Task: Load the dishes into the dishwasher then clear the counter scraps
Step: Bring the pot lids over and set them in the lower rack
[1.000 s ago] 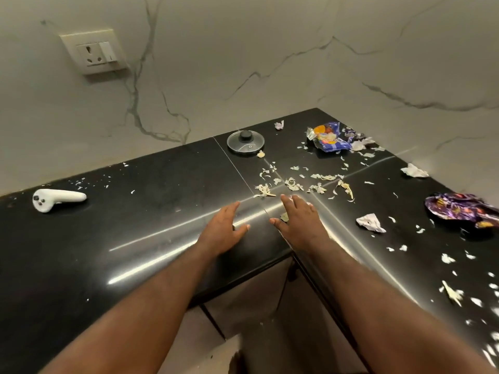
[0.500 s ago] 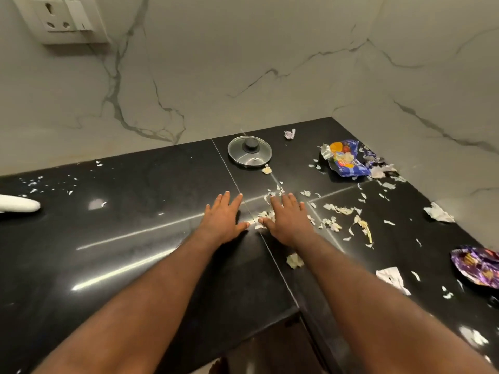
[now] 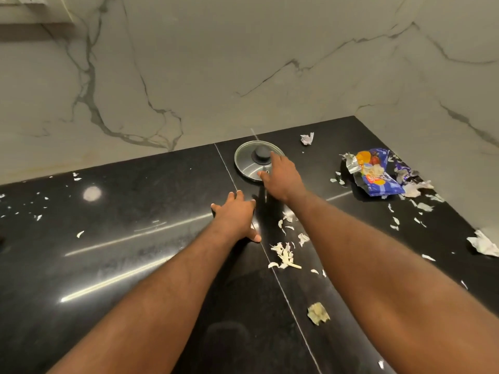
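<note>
Nearest me, one pale scrap chunk [image 3: 318,313] lies on the black counter [image 3: 135,211]. Past it is a small heap of peelings [image 3: 285,256], light and flimsy, and I judge it best swept together. The loose flecks are too many to count. Off to the right sits one paper wad [image 3: 483,242].

My left hand [image 3: 235,218] lies flat on the counter, fingers spread. My right hand [image 3: 282,176] reaches over the single glass lid [image 3: 247,167], fingers loose and gripping nothing. I cannot tell whether they touch it.

The lid looks stiff, slick and breakable, so its dark knob [image 3: 261,153] seems the safest hold. Beyond lie one blue wrapper [image 3: 378,172] and a second wad [image 3: 307,138].
</note>
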